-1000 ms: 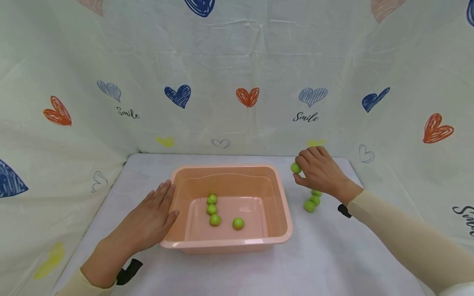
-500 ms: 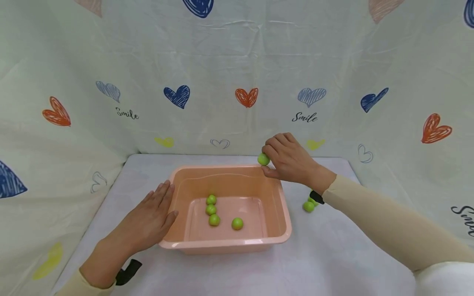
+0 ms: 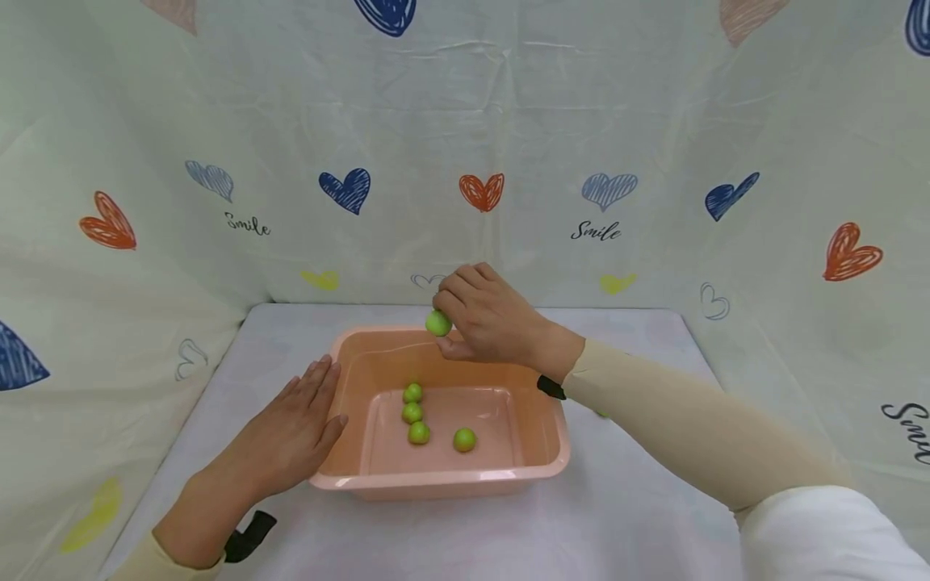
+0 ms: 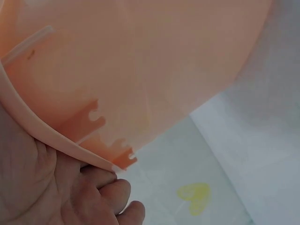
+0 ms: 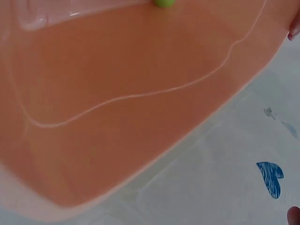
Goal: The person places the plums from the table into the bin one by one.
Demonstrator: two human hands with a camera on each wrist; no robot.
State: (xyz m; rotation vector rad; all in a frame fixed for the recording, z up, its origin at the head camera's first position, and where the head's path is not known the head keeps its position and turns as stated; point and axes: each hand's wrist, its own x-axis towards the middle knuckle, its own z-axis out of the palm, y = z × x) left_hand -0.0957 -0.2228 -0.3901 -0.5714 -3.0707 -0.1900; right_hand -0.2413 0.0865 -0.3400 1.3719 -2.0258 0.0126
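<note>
Head view, green ball pinched, partly hidden by right hand

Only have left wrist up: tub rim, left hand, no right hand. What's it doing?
Observer: Head view: right hand pinches a green ball near the tub's far rim.

Operator: Copy. Can't see inside from here. Contents?

Observer: Four more green balls: three in a line on the person's left, the fourth apart to their right.

Operator: Any outside the tub?

Observer: A sliver of green shows past the tub's right side, at the edge of the right sleeve. The sleeve blocks the rest, so no count.
</note>
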